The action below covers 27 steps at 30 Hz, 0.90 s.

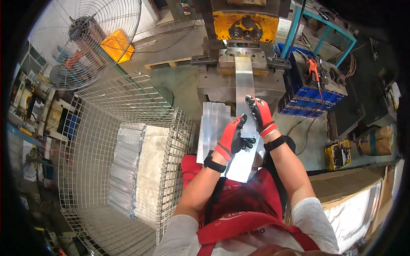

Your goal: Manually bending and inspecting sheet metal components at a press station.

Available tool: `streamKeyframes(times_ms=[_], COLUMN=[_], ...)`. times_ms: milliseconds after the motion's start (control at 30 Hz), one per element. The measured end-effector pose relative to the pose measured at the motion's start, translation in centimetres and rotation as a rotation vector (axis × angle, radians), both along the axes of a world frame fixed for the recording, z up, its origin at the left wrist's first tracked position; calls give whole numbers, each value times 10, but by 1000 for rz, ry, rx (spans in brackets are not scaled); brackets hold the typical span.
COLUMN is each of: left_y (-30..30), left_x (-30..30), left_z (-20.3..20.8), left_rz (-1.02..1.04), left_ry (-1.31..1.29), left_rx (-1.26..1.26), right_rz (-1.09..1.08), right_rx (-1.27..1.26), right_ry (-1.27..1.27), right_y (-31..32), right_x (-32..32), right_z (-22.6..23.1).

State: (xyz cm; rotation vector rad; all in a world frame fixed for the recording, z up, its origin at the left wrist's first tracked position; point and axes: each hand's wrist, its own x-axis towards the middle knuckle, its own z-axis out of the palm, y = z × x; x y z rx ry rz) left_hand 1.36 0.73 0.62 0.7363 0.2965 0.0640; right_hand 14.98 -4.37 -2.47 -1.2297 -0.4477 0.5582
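Observation:
A long flat metal strip [244,87] runs from the press die [242,59] back toward my lap, where light glares off it. My right hand [261,114], in a red and black glove, grips the strip's right edge, fingertips on top. Over the strip's left side, closer to me, is my left hand [232,137] in a matching glove. Its thumb and fingers are apart with nothing held between them; whether it touches the metal I cannot tell. Left of the strip lies a stack of similar metal strips [215,115], partly hidden by my left hand.
A wire mesh cage [171,141] at left holds stacked metal strips [124,166] beside beige sheeting. A large fan [81,32] stands at far left. Blue crates [301,104], with a red air gun [314,70] on top, stand right of the press [247,27]. An open cardboard box [350,187] is at lower right.

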Motion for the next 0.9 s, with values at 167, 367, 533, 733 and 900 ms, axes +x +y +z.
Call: streamKeyframes(times_ms=[167,367,533,733,900], left_y=[-2,-3,-3,-1,1], left_x=[-2,1,-2,1,1], left_z=[10,24,14,7,4], left_rz=[143,75,73,66,64], left_ry=[-68,64,-7,93,34], left_rx=[251,61,179,75,50], right_rz=[-38,88,-61,-76,-60], right_rx=[67,55,53,29,10], right_ry=[138,24,46,-70,-28], right_y=[2,-10,-2,-1,0], right_x=[-10,-2,-9,-10,-9], right_z=[11,3,-9,-5,-6])
